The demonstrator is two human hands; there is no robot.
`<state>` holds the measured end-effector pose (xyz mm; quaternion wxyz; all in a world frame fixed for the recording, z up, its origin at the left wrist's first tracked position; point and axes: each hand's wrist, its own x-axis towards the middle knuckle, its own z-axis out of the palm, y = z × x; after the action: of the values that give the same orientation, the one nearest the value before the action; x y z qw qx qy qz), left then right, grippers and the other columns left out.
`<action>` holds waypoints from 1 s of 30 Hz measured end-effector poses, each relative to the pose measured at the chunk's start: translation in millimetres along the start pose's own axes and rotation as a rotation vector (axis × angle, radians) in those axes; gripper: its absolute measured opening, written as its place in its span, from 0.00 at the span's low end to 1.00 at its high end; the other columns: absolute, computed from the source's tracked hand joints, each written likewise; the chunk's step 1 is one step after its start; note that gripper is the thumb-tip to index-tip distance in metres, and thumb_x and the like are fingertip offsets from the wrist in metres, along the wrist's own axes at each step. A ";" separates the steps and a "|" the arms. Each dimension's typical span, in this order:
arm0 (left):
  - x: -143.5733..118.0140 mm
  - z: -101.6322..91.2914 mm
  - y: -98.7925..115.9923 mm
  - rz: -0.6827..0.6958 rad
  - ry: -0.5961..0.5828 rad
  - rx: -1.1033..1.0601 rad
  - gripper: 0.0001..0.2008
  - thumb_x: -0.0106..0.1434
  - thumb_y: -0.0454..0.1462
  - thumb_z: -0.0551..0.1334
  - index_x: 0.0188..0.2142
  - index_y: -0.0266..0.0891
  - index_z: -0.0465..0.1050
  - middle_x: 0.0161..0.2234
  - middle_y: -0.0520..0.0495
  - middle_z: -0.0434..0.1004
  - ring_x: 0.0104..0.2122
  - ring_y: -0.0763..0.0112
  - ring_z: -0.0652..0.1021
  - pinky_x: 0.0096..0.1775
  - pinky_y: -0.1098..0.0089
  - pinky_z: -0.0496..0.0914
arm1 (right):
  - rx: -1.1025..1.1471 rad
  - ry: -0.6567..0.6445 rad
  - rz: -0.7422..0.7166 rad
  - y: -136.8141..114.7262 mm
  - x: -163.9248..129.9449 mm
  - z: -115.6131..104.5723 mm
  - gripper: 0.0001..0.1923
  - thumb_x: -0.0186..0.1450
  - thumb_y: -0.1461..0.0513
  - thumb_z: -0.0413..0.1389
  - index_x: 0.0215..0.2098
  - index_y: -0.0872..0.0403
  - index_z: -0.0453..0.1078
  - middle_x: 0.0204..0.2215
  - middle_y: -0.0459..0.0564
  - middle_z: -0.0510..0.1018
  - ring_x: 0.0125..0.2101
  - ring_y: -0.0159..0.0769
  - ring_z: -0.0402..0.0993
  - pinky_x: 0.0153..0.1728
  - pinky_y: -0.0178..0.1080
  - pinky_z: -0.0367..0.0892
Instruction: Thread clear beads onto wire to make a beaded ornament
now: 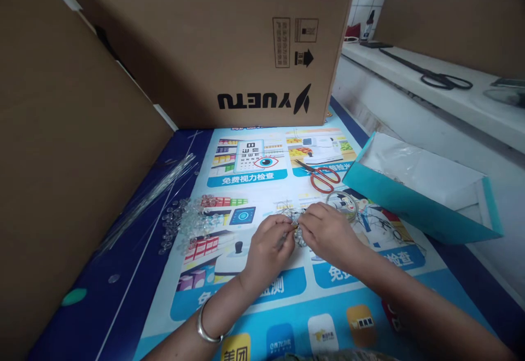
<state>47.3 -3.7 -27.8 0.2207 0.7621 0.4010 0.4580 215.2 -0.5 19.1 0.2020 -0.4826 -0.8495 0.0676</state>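
Both hands meet at mid-table over the printed poster mat. Left hand and right hand are each pinched narrow on the same small beaded piece, a cluster of clear beads on thin wire, held between the fingertips just above the mat. Exact finger contact is too small to resolve. A silver bangle sits on the left wrist.

Around them:
- loose pile of clear beads on the mat, left of the hands, apart from them
- bundle of thin clear rods lying diagonally at the mat's left edge, beside the beads
- red-handled scissors on the mat, beyond the right hand
- small clear ring-shaped item just past the right hand's knuckles; can't tell what it is
- open teal box to the right, tilted, white inside with clear plastic in it
- large YUETU cardboard carton standing at the far end of the mat, logo upside down
- another cardboard panel walls off the left side
- black scissors on the white ledge at far right
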 end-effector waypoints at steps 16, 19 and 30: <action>27.8 -19.2 -3.3 -0.533 0.039 -0.769 0.03 0.57 0.35 0.58 0.28 0.38 0.69 0.40 0.47 0.62 0.41 0.70 0.67 0.41 0.70 0.62 | 0.221 0.047 0.154 24.1 60.3 28.0 0.03 0.55 0.67 0.51 0.26 0.54 0.65 0.26 0.45 0.67 0.28 0.30 0.65 0.29 0.32 0.57; 35.5 -26.5 -6.0 -0.497 -0.175 -0.606 0.06 0.54 0.33 0.59 0.23 0.36 0.64 0.36 0.48 0.62 0.38 0.70 0.66 0.40 0.70 0.61 | 0.147 0.100 0.127 24.3 73.9 29.4 0.04 0.57 0.67 0.50 0.26 0.54 0.65 0.26 0.46 0.67 0.30 0.32 0.65 0.30 0.33 0.57; 40.0 -50.4 -9.7 -0.606 -0.258 -0.819 0.09 0.57 0.40 0.60 0.29 0.36 0.70 0.32 0.48 0.70 0.22 0.80 0.60 0.25 0.75 0.54 | 0.170 0.062 0.106 20.1 72.1 37.7 0.04 0.57 0.68 0.51 0.27 0.54 0.65 0.28 0.46 0.68 0.30 0.31 0.64 0.29 0.32 0.57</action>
<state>9.5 32.9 10.6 0.6706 0.5133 0.3611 0.3954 183.1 74.2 -1.3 0.2645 -0.5100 -0.8073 0.1350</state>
